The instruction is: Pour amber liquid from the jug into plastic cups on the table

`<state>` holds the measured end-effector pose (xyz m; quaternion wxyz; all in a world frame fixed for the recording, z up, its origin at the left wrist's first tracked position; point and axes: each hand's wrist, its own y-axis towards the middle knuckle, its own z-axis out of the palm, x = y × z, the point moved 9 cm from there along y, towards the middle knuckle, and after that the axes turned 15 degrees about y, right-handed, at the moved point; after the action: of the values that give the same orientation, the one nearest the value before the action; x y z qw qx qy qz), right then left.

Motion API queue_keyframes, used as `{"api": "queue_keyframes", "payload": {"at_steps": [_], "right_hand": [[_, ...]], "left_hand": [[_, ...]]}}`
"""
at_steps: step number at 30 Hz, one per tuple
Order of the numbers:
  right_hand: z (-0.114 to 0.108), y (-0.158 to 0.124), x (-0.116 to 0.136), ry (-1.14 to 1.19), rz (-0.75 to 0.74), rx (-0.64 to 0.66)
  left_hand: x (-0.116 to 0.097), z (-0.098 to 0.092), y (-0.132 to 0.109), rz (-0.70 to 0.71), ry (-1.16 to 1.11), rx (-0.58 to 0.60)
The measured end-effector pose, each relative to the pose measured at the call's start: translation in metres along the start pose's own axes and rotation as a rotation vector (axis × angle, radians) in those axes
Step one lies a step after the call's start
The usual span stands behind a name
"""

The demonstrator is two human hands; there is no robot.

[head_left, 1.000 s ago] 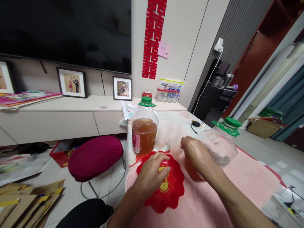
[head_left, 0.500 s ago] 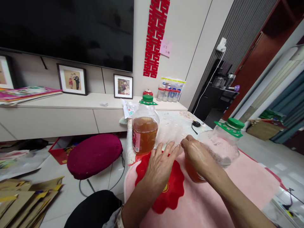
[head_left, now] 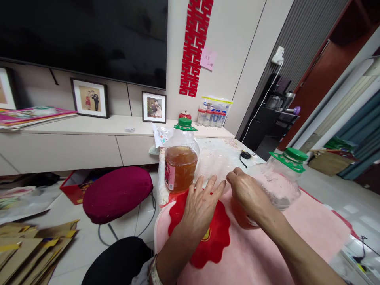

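Both hands are at work close together: the left hand point(head_left: 202, 206) lies spread over a red plate point(head_left: 212, 249), its fingers straight and loose, reaching towards the clear plastic cups point(head_left: 209, 160) at twelve o'clock from it; whether they touch them I cannot tell. The right hand point(head_left: 249, 194), at two o'clock, is curled over a container of amber liquid point(head_left: 242, 217); its fingers are bent, but what they grip is hidden. The step in hand seems to be handling the cups and this container side by side. The next move, I judge, calls for a light touch on thin plastic and a level container.

The tabletop point(head_left: 218, 143) wears a pale patterned cover at its far end and a pink cloth point(head_left: 308, 221) nearer. On it, a jug of amber drink point(head_left: 181, 170) stands at eleven o'clock from the left hand, a clear jug point(head_left: 280, 184) at three, and a tape measure point(head_left: 245, 154) at one.

Around the room, a maroon stool point(head_left: 118, 194) stands at nine o'clock, flat cardboard point(head_left: 32, 247) lies at eight, and a television point(head_left: 83, 39) hangs towards ten.
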<state>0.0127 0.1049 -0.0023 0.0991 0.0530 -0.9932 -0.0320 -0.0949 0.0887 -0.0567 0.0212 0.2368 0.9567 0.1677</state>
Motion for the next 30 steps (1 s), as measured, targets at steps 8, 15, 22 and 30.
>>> {"api": "queue_keyframes", "payload": {"at_steps": [8,15,22,30], "right_hand": [[-0.006,0.001,0.0,-0.013,-0.017,-0.043],[-0.012,-0.001,0.0,-0.002,-0.048,-0.098],[-0.04,-0.011,0.004,-0.02,-0.122,-0.241],[-0.074,-0.069,0.037,0.286,-0.458,-0.401]], "left_hand": [[0.001,-0.001,0.0,-0.012,-0.006,0.021],[0.002,0.004,0.002,-0.014,0.02,0.03],[0.003,0.004,0.001,-0.014,-0.057,0.055],[0.047,-0.011,-0.013,-0.141,-0.367,0.113]]}}
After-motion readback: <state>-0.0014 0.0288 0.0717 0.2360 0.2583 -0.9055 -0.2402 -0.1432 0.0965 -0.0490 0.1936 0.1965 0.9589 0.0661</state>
